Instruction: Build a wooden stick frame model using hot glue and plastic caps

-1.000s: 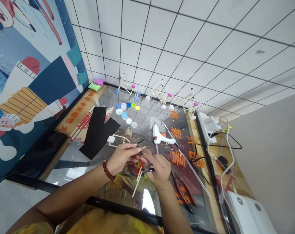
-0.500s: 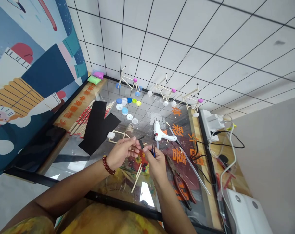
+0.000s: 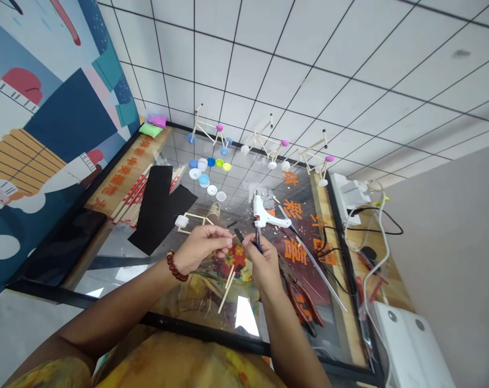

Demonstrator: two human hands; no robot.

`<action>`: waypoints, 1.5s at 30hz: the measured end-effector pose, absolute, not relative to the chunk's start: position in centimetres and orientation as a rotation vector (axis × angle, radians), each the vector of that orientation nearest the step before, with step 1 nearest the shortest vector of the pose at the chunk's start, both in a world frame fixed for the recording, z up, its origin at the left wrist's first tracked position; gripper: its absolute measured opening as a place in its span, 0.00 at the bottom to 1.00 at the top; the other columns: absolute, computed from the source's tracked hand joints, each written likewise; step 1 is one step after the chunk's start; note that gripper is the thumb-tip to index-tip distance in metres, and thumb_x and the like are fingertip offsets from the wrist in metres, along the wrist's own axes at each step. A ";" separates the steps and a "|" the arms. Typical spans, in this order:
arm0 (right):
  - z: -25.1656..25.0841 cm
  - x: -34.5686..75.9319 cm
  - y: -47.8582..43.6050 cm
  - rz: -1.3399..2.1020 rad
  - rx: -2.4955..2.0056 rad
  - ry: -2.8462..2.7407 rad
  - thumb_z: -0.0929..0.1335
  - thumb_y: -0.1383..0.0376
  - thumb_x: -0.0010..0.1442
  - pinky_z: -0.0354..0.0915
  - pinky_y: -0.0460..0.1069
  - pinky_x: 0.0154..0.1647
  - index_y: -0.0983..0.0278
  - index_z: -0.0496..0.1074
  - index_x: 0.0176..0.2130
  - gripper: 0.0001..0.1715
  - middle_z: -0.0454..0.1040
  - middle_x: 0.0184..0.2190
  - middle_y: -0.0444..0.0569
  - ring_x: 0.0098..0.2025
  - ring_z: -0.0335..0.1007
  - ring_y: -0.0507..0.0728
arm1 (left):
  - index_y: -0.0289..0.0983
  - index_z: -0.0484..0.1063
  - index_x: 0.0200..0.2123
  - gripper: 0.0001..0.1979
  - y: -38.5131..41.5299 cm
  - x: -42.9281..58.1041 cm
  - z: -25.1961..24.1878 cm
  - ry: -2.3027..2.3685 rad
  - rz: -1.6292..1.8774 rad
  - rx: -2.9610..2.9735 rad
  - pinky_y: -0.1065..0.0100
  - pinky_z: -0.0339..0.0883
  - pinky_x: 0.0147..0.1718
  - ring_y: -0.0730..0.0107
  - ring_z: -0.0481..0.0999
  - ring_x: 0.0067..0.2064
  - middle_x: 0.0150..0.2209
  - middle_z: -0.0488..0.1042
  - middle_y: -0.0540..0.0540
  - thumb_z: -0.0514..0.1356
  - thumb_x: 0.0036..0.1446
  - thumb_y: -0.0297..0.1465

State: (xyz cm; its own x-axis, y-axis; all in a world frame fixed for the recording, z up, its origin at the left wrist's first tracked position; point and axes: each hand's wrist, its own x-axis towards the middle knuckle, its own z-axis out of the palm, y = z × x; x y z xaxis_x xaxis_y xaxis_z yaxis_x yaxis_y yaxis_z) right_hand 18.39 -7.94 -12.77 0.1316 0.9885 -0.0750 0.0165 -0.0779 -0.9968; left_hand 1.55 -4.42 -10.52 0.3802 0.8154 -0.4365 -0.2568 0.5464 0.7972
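Below you, the glass table (image 3: pixel 119 264) spreads wide, with a black sheet (image 3: pixel 158 207) on its left part and a white glue gun (image 3: pixel 264 215) lying just beyond your hands. Your forearms angle inward and meet over the table's middle. Your left hand (image 3: pixel 200 250), beaded at the wrist, pinches a thin stick (image 3: pixel 230 235) between fingertips. Your right hand (image 3: pixel 263 261) is closed around small scissors (image 3: pixel 258 242), blades pointing up beside a short black strip (image 3: pixel 238 235).
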 end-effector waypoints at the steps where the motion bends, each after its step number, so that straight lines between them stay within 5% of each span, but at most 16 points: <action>1: -12.7 18.5 -7.9 1.163 -1.332 -1.127 0.68 0.62 0.57 0.55 0.46 0.29 0.63 0.68 0.27 0.09 0.62 0.22 0.39 0.25 0.54 0.49 | 0.32 0.76 0.35 0.17 -4.4 1.6 -10.5 0.938 0.764 0.692 0.72 0.67 0.25 0.75 0.72 0.27 0.29 0.75 0.45 0.70 0.45 0.37; 4: -12.4 18.8 -7.9 1.182 -1.320 -1.262 0.68 0.63 0.56 0.56 0.46 0.29 0.63 0.68 0.26 0.09 0.64 0.23 0.41 0.26 0.56 0.50 | 0.33 0.77 0.38 0.18 -4.5 1.6 -10.5 0.900 0.727 0.707 0.72 0.68 0.26 0.75 0.73 0.28 0.30 0.75 0.45 0.68 0.48 0.40; 9: -12.3 19.0 -7.9 1.237 -1.325 -1.302 0.67 0.63 0.55 0.56 0.46 0.28 0.64 0.68 0.26 0.09 0.63 0.22 0.41 0.26 0.56 0.50 | 0.31 0.76 0.27 0.13 -4.5 1.4 -10.3 0.911 0.642 0.757 0.75 0.65 0.24 0.78 0.70 0.23 0.24 0.74 0.46 0.70 0.44 0.36; 20: -12.1 18.5 -7.5 1.368 -1.262 -0.863 0.70 0.54 0.54 0.43 0.45 0.20 0.63 0.69 0.29 0.15 0.53 0.18 0.36 0.20 0.41 0.47 | 0.31 0.76 0.29 0.14 -4.9 1.9 -10.5 0.902 0.714 0.637 0.74 0.67 0.27 0.76 0.74 0.26 0.27 0.77 0.44 0.71 0.44 0.36; 30: -12.6 18.8 -7.6 1.313 -1.288 -1.041 0.70 0.59 0.54 0.53 0.45 0.24 0.63 0.69 0.26 0.11 0.62 0.21 0.40 0.23 0.52 0.48 | 0.31 0.77 0.29 0.15 -4.8 1.7 -10.5 0.897 0.623 0.661 0.71 0.70 0.29 0.71 0.76 0.29 0.28 0.77 0.42 0.69 0.46 0.38; 37: -12.5 18.9 -7.6 1.308 -1.319 -1.168 0.69 0.64 0.54 0.54 0.45 0.24 0.63 0.71 0.25 0.07 0.65 0.22 0.41 0.24 0.57 0.49 | 0.31 0.77 0.27 0.12 -4.6 1.5 -10.4 0.921 0.600 0.814 0.76 0.64 0.23 0.80 0.69 0.22 0.24 0.74 0.47 0.70 0.45 0.35; 45: -11.8 18.9 -7.9 1.303 -1.221 -1.207 0.70 0.58 0.57 0.65 0.49 0.35 0.63 0.72 0.30 0.10 0.72 0.26 0.44 0.30 0.67 0.53 | 0.30 0.76 0.29 0.18 -4.3 1.3 -9.9 0.767 0.360 0.585 0.76 0.64 0.20 0.77 0.72 0.23 0.26 0.75 0.43 0.66 0.49 0.42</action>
State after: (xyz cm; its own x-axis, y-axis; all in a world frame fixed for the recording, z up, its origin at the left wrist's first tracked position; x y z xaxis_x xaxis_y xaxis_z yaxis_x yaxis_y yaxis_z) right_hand 18.86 -7.86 -11.81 -0.0540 0.9965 -0.0645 -0.0114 -0.0652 -0.9978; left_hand 1.28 -4.27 -9.89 0.6717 0.5047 -0.5423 -0.0942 0.7843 0.6132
